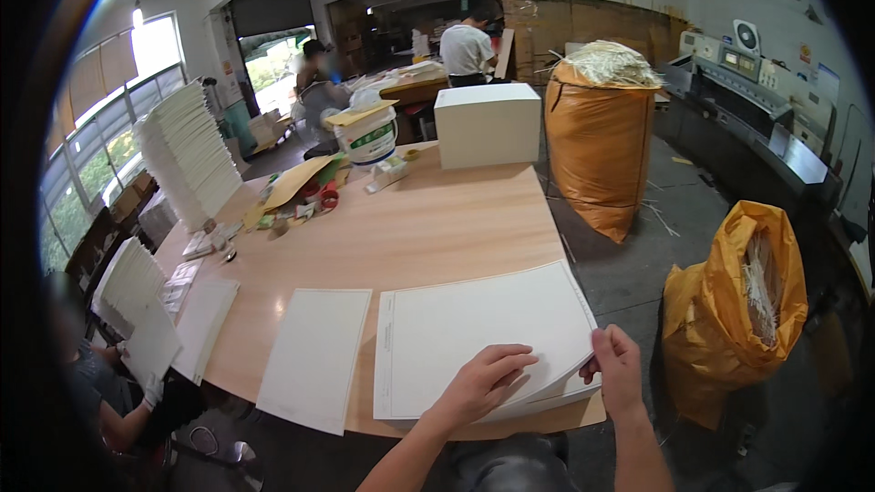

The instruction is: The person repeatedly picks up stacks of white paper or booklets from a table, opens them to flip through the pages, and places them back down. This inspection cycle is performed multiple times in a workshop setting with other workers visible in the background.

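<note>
A stack of large white paper sheets [465,323] lies at the near right of the table, its top sheet printed with a thin border line. My left hand [481,384] rests over the lower middle of that sheet, fingers stretched out and holding nothing. At the stack's right edge, my right hand [617,369] pinches the top sheet's corner, which curves up off the sheets below. Left of the stack, a separate pile of narrower white sheets [315,355] lies slightly turned, its near edge reaching past the table edge.
The wooden table [428,228] also bears a white paper block [488,128], a white bucket [366,138] and tall paper stacks [185,159] at left. Orange sacks of paper strips [597,146] stand on the floor at right. A co-worker [114,401] handles sheets at lower left.
</note>
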